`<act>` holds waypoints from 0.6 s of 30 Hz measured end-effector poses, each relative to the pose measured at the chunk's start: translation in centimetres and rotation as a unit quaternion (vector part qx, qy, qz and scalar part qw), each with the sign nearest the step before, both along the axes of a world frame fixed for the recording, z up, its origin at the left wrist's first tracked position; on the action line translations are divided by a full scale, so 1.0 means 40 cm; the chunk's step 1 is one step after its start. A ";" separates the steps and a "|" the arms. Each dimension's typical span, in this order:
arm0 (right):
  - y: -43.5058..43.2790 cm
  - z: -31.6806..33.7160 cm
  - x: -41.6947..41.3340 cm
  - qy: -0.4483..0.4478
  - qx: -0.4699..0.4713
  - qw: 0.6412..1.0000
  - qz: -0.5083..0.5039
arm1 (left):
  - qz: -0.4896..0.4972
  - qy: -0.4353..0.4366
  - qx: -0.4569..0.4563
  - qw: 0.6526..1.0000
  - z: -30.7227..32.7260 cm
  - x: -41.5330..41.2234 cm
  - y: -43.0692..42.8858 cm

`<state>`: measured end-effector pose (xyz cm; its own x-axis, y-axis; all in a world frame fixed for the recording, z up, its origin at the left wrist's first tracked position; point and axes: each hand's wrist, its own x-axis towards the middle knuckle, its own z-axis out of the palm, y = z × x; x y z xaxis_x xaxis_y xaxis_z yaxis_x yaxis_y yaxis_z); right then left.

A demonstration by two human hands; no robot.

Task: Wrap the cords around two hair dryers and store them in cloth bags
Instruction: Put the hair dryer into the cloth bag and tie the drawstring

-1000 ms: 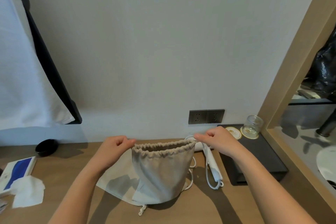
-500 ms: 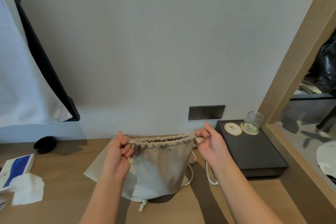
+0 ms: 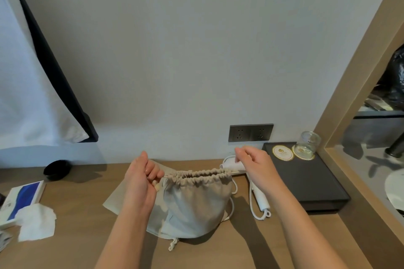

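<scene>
A beige cloth drawstring bag (image 3: 194, 205) stands bulging on the wooden desk (image 3: 76, 244), its mouth gathered nearly closed. My left hand (image 3: 142, 178) pinches the drawstring at the bag's left end. My right hand (image 3: 254, 165) pinches the drawstring at the right end. Behind and to the right of the bag lies a white hair dryer (image 3: 259, 196) with its white cord (image 3: 254, 214) looped beside it. A second flat cloth bag (image 3: 112, 202) lies under the full one, showing at its left. What the full bag holds is hidden.
A black tray (image 3: 310, 183) at the right carries two round coasters and an upturned glass (image 3: 308, 143). A wall socket (image 3: 250, 133) sits behind. At the left lie a black dish (image 3: 57, 169), a blue-and-white box (image 3: 20, 200) and a white tissue (image 3: 36, 221).
The bag's mouth has gone from wide to tightly gathered as both hands pulled the drawstrings outward. My right hand has risen a little, uncovering the hair dryer again.
</scene>
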<state>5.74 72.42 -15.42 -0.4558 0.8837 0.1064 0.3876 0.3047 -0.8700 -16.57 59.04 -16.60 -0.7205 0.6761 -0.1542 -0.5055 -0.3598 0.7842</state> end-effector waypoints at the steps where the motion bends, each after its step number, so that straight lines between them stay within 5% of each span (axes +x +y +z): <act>1: -0.002 0.000 0.002 -0.014 0.025 1.000 0.001 | 0.002 0.010 -0.005 1.000 0.000 -0.003 0.000; 9: 0.025 -0.024 0.023 0.054 0.073 0.993 -0.073 | 0.065 0.005 -0.043 0.997 -0.001 -0.069 -0.036; 12: 0.023 -0.037 0.018 -0.053 0.074 0.996 -0.009 | 0.069 0.155 -0.147 0.975 0.012 -0.052 -0.039; 14: 0.014 -0.047 0.012 -0.162 0.085 0.982 0.055 | 0.037 0.381 -0.249 0.890 0.016 -0.037 -0.040; 16: 0.005 -0.059 0.001 -0.242 0.114 0.959 0.094 | -0.039 0.581 -0.290 0.760 0.016 -0.021 -0.039; 18: 0.005 -0.062 -0.012 -0.281 0.136 0.944 0.106 | -0.111 0.690 -0.331 0.634 0.019 -0.010 -0.033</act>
